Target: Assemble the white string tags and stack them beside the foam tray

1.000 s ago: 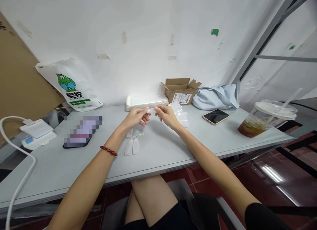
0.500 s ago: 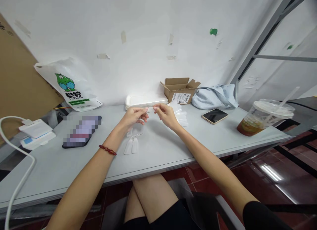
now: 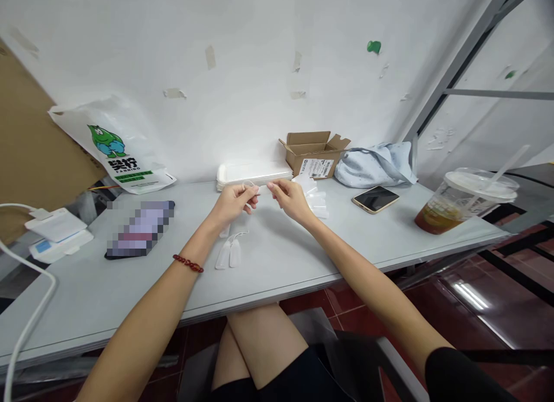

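Note:
Above the middle of the table, my left hand (image 3: pixel 235 206) and my right hand (image 3: pixel 291 200) are close together, each with thumb and finger pinched. A thin white string (image 3: pixel 248 184) loops up from the left fingertips. A short pale length seems to span the gap to the right fingertips, though it is too small to be sure. Below the left hand, two white tags (image 3: pixel 234 255) with strings lie on the table, and another is partly hidden behind the wrist. Several translucent white pieces (image 3: pixel 319 206) lie beyond my right hand.
Against the wall stand a stack of white trays (image 3: pixel 255 172), an open cardboard box (image 3: pixel 309 151) and a light blue cloth bag (image 3: pixel 374 165). A phone (image 3: pixel 375 199) and a drink cup (image 3: pixel 450 206) are on the right. A blurred-screen device (image 3: pixel 141 229), white charger (image 3: pixel 58 226) and plastic bag (image 3: pixel 125 154) sit left.
The white string now shows as a loop above my left fingertips. Both hands stay nearly in place, still pinched, and the view has shifted slightly.

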Demonstrator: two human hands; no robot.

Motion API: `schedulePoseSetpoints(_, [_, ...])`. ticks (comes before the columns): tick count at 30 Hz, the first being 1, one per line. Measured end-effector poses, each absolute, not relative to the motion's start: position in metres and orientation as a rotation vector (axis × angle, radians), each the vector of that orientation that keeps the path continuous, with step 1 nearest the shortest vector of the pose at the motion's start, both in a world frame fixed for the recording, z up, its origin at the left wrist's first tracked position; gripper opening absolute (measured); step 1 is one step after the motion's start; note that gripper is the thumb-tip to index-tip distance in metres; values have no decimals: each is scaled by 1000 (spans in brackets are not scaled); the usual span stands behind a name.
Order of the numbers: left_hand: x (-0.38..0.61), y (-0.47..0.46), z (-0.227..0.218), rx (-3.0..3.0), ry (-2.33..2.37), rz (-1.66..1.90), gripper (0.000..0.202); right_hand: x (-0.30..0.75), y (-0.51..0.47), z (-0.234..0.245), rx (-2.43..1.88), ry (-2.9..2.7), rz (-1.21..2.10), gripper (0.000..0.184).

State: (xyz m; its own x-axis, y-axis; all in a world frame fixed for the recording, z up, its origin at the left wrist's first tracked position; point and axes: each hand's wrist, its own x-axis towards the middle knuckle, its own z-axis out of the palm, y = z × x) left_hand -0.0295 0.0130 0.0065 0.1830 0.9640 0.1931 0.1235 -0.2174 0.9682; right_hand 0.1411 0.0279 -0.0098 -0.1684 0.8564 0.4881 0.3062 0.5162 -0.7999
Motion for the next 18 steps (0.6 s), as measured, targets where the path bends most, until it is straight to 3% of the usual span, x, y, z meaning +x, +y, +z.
schedulePoseSetpoints(4, [-26, 16, -2, 1752, 1112, 1170, 32, 139, 31, -14, -1059, -1669, 714, 46])
schedulePoseSetpoints(12, [-23, 12, -6, 2114, 1272, 1137, 17, 139, 29, -8, -1066, -1284, 1338, 46])
schedulePoseSetpoints(15, [-19, 10, -3, 2117, 1270, 1188, 17, 140, 29, -5, -1067, -1311, 1286, 43])
schedulePoseSetpoints(18, [-22, 16, -4, 2052, 1257, 1248, 21, 142, 32, -2, -1098, -1441, 980, 38])
